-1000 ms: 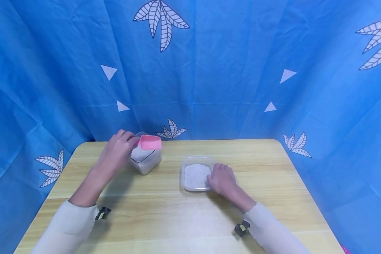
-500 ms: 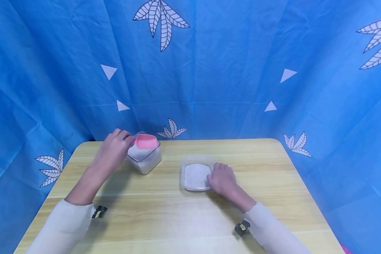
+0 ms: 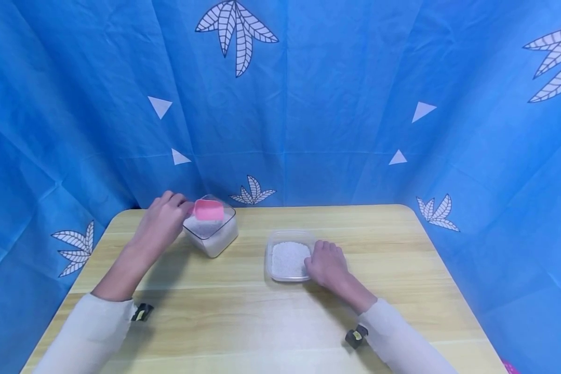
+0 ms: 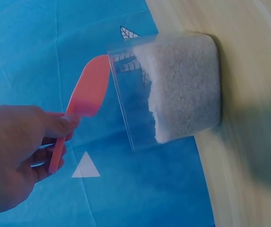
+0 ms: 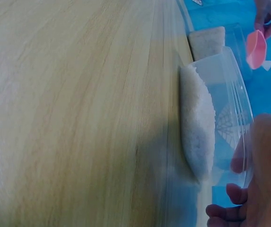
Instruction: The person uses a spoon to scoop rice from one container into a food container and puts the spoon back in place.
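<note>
My left hand pinches the handle of a pink scoop. The scoop is over the mouth of a tall clear container, with its bowl by the rim in the left wrist view. White grains that look like rice fill much of that container. My right hand grips the right rim of a shallow clear plastic box, thumb on the inner side. A bed of white grains lies in this box. Whether the scoop holds any grains cannot be seen.
Both containers stand on a light wooden table, the tall one at the back left and the box to its right. A blue curtain with leaf prints hangs behind and beside the table.
My left hand has moved left with the scoop, carrying it from the tall container's right side to above its middle. The right hand and the box have stayed put.
</note>
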Demonstrator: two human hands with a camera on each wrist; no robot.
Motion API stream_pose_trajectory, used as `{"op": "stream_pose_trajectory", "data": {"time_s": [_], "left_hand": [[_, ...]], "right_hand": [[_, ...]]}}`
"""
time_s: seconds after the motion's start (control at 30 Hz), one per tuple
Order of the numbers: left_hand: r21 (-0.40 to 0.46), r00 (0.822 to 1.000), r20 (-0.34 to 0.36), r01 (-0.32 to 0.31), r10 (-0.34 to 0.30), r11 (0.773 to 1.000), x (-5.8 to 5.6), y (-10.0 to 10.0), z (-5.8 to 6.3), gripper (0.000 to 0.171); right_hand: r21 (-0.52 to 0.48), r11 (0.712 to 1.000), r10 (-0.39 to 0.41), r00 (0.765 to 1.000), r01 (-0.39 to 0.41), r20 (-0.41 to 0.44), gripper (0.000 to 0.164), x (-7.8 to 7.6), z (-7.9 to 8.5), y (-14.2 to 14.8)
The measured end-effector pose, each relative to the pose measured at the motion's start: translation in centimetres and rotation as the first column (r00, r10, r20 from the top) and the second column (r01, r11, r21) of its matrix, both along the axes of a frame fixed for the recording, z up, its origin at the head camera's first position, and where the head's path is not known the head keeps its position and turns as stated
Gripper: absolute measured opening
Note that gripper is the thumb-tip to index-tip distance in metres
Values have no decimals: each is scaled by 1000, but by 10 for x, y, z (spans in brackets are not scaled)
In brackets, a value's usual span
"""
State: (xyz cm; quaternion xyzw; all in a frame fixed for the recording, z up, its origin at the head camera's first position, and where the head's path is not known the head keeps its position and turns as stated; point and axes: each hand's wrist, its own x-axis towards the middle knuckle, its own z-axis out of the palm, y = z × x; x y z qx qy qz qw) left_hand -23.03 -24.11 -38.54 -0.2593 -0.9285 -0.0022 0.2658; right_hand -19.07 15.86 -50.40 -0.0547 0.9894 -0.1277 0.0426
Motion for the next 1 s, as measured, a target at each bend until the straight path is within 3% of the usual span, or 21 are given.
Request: {"op": "stream_pose_trajectory", "data": {"time_s": [0.4, 0.67, 1.0], "left_hand": [[-132, 996, 68, -49, 58, 990, -2, -3, 7, 20], [-227, 988, 111, -78, 105, 971, -5, 1, 12, 24], [-291, 978, 175, -62, 117, 955, -13, 6, 10, 17]], "right_hand": [[-16, 1000, 2, 1000, -3, -9, 31, -1, -2, 0], [-10, 1000, 6, 1000, -6, -9, 30, -1, -1, 1], [-13, 1000, 3, 1000, -3, -7, 31, -1, -1, 1]]}}
